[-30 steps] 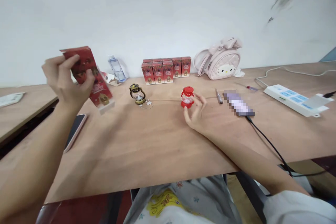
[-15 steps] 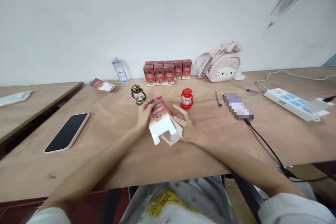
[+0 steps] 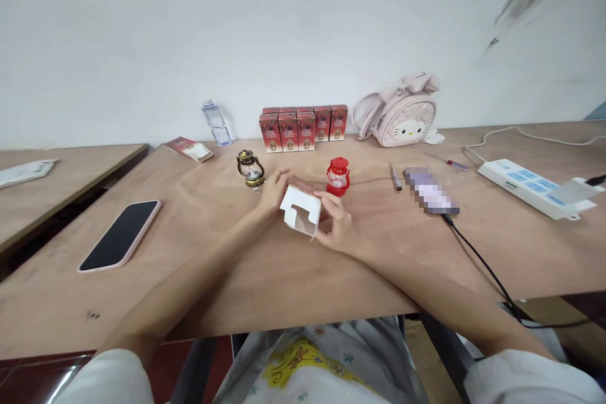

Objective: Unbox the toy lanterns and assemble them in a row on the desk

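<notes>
Tipped up since earlier, the box point(image 3: 302, 197) shows its opening; left hand point(image 3: 273, 192) and right hand point(image 3: 341, 228) clamp fingers on it, likely for steadiness.

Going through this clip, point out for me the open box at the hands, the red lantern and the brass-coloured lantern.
Open box point(image 3: 303, 198): head view, on its white end flap.
Red lantern point(image 3: 338, 179): head view, on its clear globe.
Brass-coloured lantern point(image 3: 250, 172): head view, on its globe.

Left hand point(image 3: 274, 191) near right hand point(image 3: 338, 226), fingers point(image 3: 330, 199) bent, forearms point(image 3: 211, 271) converging
</notes>
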`<action>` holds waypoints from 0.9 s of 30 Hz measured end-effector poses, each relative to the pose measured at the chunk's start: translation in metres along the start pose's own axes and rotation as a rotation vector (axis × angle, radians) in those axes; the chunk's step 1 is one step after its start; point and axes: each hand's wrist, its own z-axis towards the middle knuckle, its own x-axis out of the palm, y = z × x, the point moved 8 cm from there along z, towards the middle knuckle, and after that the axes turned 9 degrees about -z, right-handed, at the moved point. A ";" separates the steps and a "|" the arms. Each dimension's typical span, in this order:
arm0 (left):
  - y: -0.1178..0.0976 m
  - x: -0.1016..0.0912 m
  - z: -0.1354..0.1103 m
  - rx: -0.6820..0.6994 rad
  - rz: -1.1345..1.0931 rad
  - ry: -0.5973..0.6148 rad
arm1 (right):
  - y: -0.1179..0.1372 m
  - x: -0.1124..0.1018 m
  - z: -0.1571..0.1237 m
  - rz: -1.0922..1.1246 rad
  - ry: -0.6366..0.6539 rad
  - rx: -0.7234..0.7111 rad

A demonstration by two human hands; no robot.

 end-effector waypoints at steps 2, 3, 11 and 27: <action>-0.007 -0.006 -0.013 0.047 -0.034 -0.027 | -0.004 0.000 0.001 -0.090 -0.013 0.023; -0.013 -0.009 -0.022 0.106 -0.059 -0.015 | -0.006 0.000 0.002 -0.129 -0.002 0.032; -0.031 0.002 -0.081 0.334 -0.036 0.237 | -0.024 0.020 0.003 -0.169 0.297 0.134; -0.036 0.003 -0.087 0.524 0.191 0.238 | -0.031 0.018 0.004 0.138 0.365 0.226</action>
